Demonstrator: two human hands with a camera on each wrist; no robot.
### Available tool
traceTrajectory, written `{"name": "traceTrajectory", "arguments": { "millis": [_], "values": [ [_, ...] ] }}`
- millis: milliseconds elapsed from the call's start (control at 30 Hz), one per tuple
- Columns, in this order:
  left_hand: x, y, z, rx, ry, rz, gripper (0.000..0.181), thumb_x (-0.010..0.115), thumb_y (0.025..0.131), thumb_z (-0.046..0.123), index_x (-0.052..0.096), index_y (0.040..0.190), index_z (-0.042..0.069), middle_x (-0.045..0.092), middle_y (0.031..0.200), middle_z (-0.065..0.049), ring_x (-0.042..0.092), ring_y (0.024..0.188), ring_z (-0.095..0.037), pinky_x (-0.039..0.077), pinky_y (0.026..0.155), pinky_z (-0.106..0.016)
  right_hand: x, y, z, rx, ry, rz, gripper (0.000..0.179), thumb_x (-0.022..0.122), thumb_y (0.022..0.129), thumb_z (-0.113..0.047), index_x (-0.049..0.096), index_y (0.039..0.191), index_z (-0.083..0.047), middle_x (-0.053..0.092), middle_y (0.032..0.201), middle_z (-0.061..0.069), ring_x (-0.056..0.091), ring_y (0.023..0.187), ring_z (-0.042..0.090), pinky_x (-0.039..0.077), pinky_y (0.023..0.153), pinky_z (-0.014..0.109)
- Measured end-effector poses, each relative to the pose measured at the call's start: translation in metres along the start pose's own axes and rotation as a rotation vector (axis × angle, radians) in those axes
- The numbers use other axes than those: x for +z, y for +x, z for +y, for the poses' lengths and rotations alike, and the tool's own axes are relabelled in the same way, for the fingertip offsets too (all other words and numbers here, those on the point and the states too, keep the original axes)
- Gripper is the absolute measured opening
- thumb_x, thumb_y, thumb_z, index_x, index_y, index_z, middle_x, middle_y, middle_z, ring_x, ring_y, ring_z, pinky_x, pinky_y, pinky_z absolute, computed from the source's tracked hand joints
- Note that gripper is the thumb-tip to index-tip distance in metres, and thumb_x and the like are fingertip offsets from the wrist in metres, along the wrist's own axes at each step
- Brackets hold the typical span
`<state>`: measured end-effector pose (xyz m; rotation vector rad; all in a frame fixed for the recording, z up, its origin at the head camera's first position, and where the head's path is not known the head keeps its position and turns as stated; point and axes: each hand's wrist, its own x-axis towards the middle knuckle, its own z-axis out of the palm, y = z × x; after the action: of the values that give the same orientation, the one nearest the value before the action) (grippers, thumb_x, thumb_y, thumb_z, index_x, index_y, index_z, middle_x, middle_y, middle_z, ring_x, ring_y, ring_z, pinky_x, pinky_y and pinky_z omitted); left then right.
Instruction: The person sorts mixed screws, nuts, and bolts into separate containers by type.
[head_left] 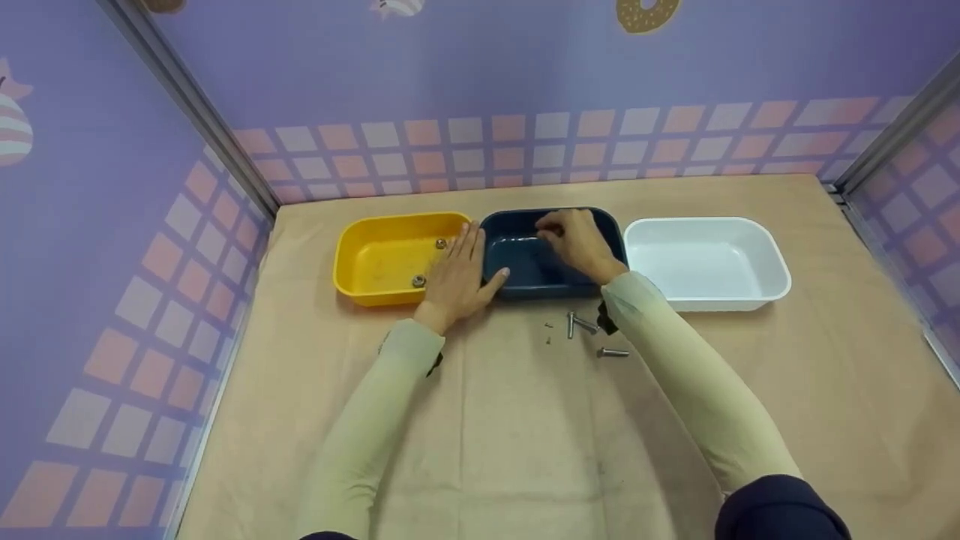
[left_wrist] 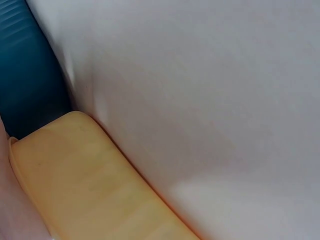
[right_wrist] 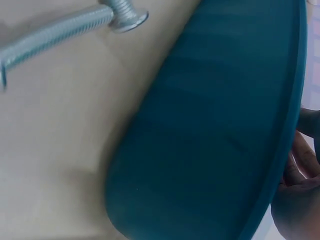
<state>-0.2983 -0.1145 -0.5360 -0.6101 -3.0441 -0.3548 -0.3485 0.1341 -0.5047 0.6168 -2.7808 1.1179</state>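
Observation:
My left hand [head_left: 456, 283] lies with straight fingers across the adjoining ends of a yellow tray [head_left: 360, 295] and a dark blue tray [head_left: 525, 291]. Its thumb points toward the blue tray's inside. Two metal nuts [head_left: 418, 281] sit in the yellow tray, near this hand. Over the blue tray is my right hand [head_left: 579, 241], fingers bent and fingertips together above its floor; I cannot tell whether something small is between them. In the right wrist view, bent fingers [right_wrist: 302, 160] show past the blue tray's rim, and large bolts [right_wrist: 65, 37] lie beside its wall.
To the right of the blue tray stands a white tray [head_left: 705, 304]. In front of the blue tray, three large bolts [head_left: 613, 352] and tiny screws [head_left: 548, 340] lie on the beige cloth [head_left: 525, 450]. A patterned purple wall [head_left: 487, 75] closes off the back.

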Motion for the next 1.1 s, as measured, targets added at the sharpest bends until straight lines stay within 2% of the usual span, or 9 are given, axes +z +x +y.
{"name": "traceTrajectory", "arguments": {
  "millis": [400,800,1100],
  "values": [
    [-0.001,0.000,0.001,0.003,-0.001,-0.007,0.093,0.030,0.110,0.067,0.012,0.170,-0.001,0.008,0.180,-0.019,0.006,0.168,-0.031,0.007,0.137,-0.045,-0.007,-0.006,-0.006,-0.015,-0.027,0.006,0.021,0.068,0.105,-0.007,0.079,0.120,0.001,0.079,0.115,0.016,0.075,0.092,0.025,0.065,0.082,0.041],
    [-0.004,-0.001,-0.002,0.001,0.005,0.003,0.093,0.031,0.110,0.066,0.011,0.170,-0.002,0.007,0.180,-0.019,0.006,0.168,-0.031,0.011,0.137,-0.046,-0.005,-0.019,-0.011,-0.141,0.004,0.053,0.016,0.072,0.102,-0.007,0.081,0.113,0.002,0.079,0.110,0.017,0.077,0.094,0.028,0.065,0.084,0.042],
    [-0.003,-0.001,0.001,0.013,0.023,0.001,0.093,0.029,0.110,0.067,0.011,0.170,-0.003,0.006,0.179,-0.020,0.006,0.168,-0.032,0.008,0.137,-0.045,-0.008,-0.041,-0.017,-0.210,0.029,0.068,0.015,0.074,0.101,-0.008,0.081,0.111,0.000,0.079,0.106,0.012,0.072,0.086,0.024,0.064,0.077,0.043]
  ]
}}
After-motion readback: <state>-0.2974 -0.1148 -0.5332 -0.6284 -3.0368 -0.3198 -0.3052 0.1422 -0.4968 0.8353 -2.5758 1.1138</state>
